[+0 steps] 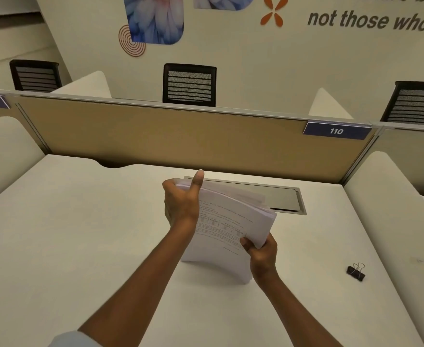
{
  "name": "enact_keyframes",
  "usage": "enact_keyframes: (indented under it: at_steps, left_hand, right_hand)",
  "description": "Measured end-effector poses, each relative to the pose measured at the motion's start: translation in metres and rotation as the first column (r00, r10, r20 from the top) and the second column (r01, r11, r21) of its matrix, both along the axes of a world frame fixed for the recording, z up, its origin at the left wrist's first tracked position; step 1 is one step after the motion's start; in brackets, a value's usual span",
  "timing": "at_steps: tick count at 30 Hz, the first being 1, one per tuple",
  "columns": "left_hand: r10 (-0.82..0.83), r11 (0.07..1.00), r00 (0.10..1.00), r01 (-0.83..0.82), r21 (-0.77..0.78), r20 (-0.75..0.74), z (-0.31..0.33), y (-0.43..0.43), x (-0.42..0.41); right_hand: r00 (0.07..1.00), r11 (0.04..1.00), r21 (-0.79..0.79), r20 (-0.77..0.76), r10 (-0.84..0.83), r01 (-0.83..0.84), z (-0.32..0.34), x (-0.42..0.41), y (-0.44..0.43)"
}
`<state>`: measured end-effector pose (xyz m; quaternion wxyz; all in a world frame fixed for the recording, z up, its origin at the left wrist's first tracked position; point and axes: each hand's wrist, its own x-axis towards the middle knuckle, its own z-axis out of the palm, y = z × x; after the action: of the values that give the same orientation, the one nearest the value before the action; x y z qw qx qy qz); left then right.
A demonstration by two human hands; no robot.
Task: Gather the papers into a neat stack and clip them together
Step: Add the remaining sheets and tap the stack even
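A stack of white printed papers (227, 226) stands tilted on its lower edge on the white desk (80, 234), bowed in the middle. My left hand (182, 201) grips its upper left corner with the thumb raised over the top sheet. At the stack's right edge my right hand (262, 251) pinches it, thumb on the front page. A black binder clip (355, 271) with silver wire handles lies on the desk to the right, well apart from both hands.
A grey cable hatch (288, 199) is set into the desk behind the papers. A tan partition (156, 136) with a "110" label (336, 131) closes off the back. Curved white side dividers (391, 196) flank the desk. Black chairs (189, 85) stand beyond.
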<state>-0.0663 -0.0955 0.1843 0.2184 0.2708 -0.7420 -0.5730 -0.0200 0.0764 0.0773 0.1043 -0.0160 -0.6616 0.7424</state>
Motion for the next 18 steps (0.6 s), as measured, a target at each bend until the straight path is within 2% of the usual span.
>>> enact_keyframes:
  at_steps: [5, 12, 15, 18]
  left_hand:
    - [0.002, 0.999, 0.997, 0.001, -0.041, 0.073, 0.000, 0.006, -0.002]
    - [-0.005, 0.997, 1.000, 0.007, -0.080, 0.028, -0.005, 0.004, 0.001]
    - [-0.114, 0.993, 0.993, 0.112, -0.042, -0.039, -0.014, -0.001, 0.000]
    - [-0.307, 0.941, 0.921, 0.332, 0.070, -0.238, -0.026, -0.014, 0.000]
  right_hand:
    - [1.000, 1.000, -0.016, 0.015, 0.018, -0.018, -0.002, -0.001, 0.001]
    - [0.999, 0.999, -0.032, 0.043, 0.018, -0.016, -0.006, -0.001, 0.002]
    - [0.999, 1.000, 0.001, 0.047, -0.025, 0.025, -0.011, 0.002, 0.001]
    - [0.997, 0.999, -0.006, 0.052, -0.047, 0.048, -0.015, 0.006, -0.001]
